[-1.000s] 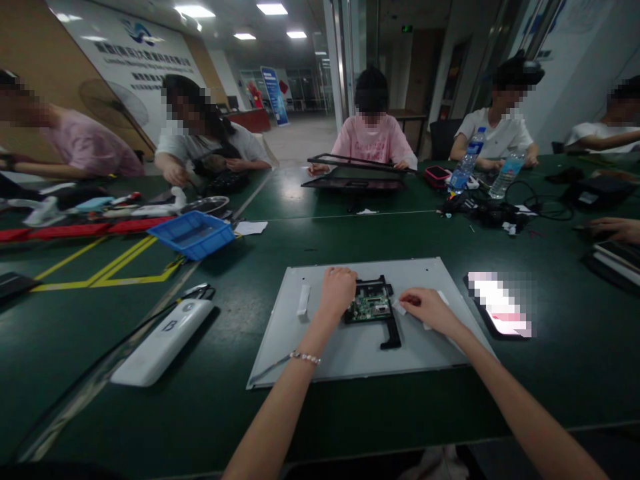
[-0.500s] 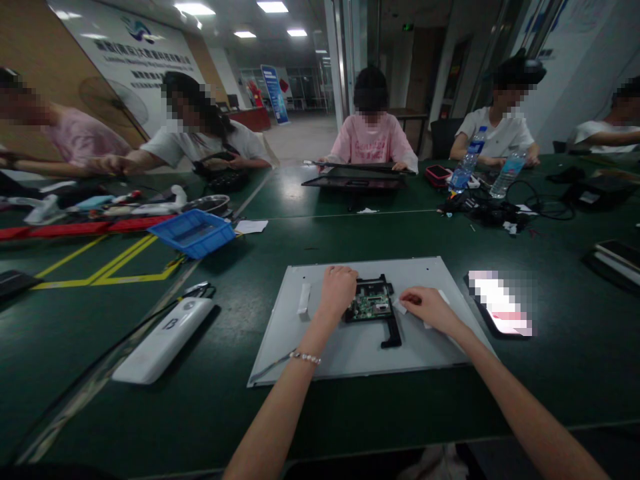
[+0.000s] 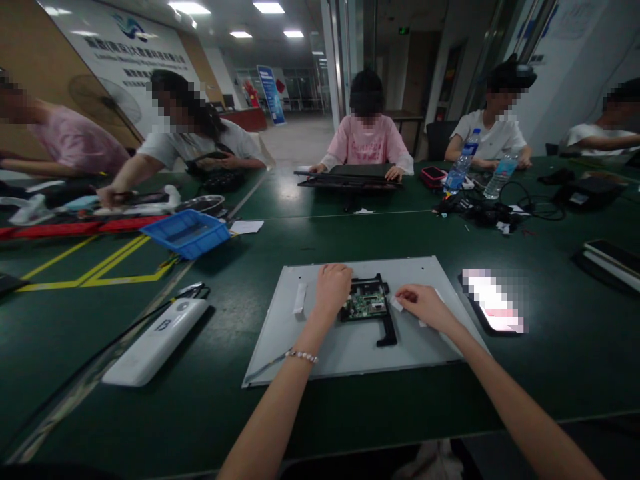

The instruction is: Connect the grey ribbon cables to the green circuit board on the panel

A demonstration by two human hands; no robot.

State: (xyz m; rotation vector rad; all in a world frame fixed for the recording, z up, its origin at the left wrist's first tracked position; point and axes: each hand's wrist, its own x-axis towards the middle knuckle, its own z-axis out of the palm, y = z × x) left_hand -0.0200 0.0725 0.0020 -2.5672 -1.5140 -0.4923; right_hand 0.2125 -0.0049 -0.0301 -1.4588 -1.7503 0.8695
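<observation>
A light grey panel [image 3: 273,347] lies flat on the table in front of me. On its middle sits a black frame [image 3: 387,331] carrying a green circuit board [image 3: 367,305]. My left hand [image 3: 334,288] is closed at the frame's left edge, its fingertips partly hidden behind the hand. To the right of the board, my right hand [image 3: 425,307] pinches a small white piece [image 3: 396,303], perhaps tape or paper, close to the frame. A white strip [image 3: 300,299] rests on the panel at left, and more white shows under my right hand.
A phone [image 3: 493,300] with a lit screen lies right of the panel. Left are a white power bank [image 3: 157,341] with a cable and a blue tray [image 3: 187,235]. Across the table [image 3: 310,230] several people work; bottles [image 3: 463,163] and black cables [image 3: 483,207] lie back right.
The whole view shifts slightly left. My hands stay almost still at the board. Across the table, a person at left reaches lower, and the person in pink lowers a dark panel.
</observation>
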